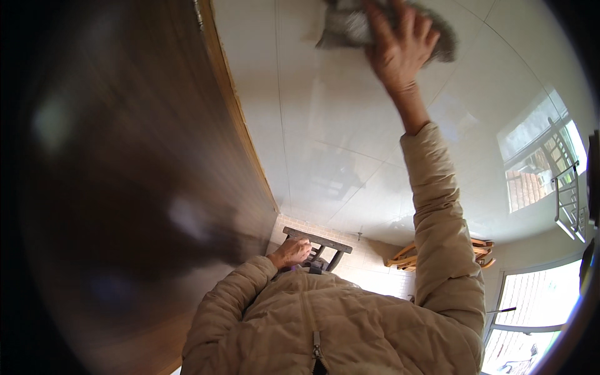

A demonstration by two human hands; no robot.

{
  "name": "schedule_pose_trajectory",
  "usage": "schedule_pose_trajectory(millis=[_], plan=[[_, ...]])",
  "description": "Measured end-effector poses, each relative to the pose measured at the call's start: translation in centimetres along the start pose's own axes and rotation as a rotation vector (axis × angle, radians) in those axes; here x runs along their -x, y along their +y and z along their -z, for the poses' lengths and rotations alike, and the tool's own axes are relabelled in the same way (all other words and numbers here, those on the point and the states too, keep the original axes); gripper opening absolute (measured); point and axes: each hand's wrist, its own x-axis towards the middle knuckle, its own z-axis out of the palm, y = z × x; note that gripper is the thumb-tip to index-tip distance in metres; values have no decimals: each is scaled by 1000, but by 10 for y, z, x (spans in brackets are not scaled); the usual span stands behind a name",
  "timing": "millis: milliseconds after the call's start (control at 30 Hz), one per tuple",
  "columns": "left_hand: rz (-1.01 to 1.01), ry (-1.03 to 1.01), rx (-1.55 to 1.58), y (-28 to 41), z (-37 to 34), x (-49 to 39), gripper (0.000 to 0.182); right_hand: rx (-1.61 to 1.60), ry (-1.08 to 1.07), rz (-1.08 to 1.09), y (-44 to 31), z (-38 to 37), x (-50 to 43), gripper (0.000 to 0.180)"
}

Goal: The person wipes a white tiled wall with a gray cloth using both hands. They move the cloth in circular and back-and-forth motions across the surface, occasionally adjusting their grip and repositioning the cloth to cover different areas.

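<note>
My right hand [403, 47] is raised high at the top of the view, pressing a grey cloth [347, 26] against the glossy pale tiled wall [347, 108]. Fingers are spread over the cloth, whose edges are blurred and partly cut off by the frame. Low in front of my waist, my left hand [291, 251] is curled with its fingers closed. It overlaps a dark wooden slatted stool or chair [318, 239] in the view; whether they touch I cannot tell. Nothing shows inside that hand.
A dark brown wood panel or door [140, 164] with a lighter edge strip [239, 112] rises close on the left. Orange-brown wooden furniture [403, 258] stands lower right, partly behind my sleeve. A metal rack [568, 201] and a bright window [534, 295] are at the far right.
</note>
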Motion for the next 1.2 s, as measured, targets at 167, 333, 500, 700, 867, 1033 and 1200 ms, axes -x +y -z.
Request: schedule_pose_trajectory(millis=[167,333,500,700,867,1033,1200], plan=[[67,-126,48,2,5,3,19,-162,-190,73,-52,6,98,34],[120,-112,5,8,21,6,21,-322,-385,160,-94,22,204,33],[135,-126,10,1,23,19,18,-527,-740,197,-113,21,291,36],[30,-66,74,-12,11,23,18,-810,-1275,59,-119,70,356,35],[-130,-43,3,-25,-1,17,17,-1362,-1156,-545,-74,82,274,54],[-117,-77,46,-29,-13,-1,14,-809,-514,-110,48,65,78,80],[-8,-171,151,-32,-17,-11,18,-319,55,-13,119,49,-89,56]])
